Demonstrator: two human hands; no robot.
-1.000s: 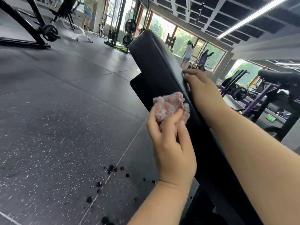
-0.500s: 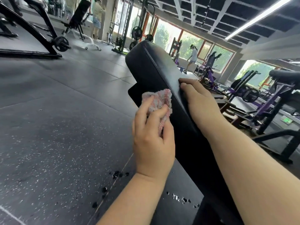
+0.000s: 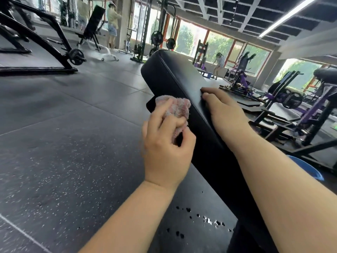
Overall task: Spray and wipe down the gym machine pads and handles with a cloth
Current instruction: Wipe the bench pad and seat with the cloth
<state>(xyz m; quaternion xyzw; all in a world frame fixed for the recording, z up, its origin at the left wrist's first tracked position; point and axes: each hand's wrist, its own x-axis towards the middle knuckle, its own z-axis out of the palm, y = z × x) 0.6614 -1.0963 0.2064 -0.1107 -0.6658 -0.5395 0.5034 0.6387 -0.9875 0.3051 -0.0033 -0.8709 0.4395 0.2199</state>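
Head view: the mottled pink terry cloth (image 3: 176, 106) has been bunched tighter in the curled fingers (image 3: 163, 112) of the left hand (image 3: 167, 148) against the side of the long black vinyl bench pad (image 3: 175, 73), which is steadied by the flat right hand (image 3: 225, 111), so side-wiping is judged ongoing.

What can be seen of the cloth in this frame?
The cloth is a fluffy, terry-like rag, mottled pink and pale grey, bunched into a wad. The left hand grips it, fingers curled over its front. It sits against the left side of the black pad. Whether it is damp cannot be told.
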